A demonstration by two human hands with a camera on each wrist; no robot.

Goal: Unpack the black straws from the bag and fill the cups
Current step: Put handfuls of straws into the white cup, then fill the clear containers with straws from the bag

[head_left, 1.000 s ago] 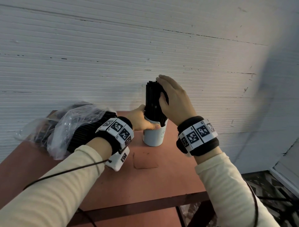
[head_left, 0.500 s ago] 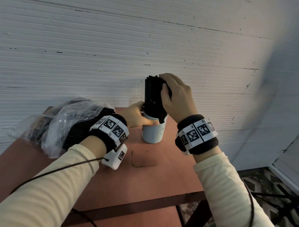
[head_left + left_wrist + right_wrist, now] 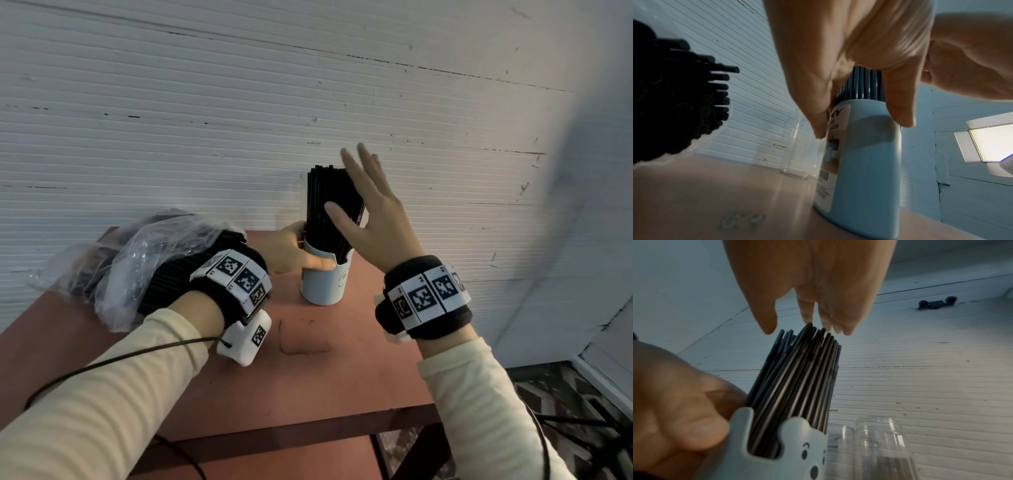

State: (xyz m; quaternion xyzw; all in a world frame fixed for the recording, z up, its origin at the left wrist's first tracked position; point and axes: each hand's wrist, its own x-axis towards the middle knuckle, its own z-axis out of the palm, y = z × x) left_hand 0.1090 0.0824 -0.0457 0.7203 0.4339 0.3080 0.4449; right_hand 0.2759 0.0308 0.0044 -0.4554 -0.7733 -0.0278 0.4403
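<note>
A pale blue cup with a bear face stands on the red table, packed with upright black straws. My left hand grips the cup near its rim, thumb across the front. My right hand hovers beside the straw tops with straight, spread fingers and holds nothing. At the left lies a clear plastic bag with more black straws inside.
Clear glass jars stand behind the cup against the white ribbed wall. The red table ends at a front edge with a metal frame; patterned floor shows at the lower right.
My right hand let go of the straw bundle and opened, its fingers lifting off the straw tops. The left hand stays on the cup.
</note>
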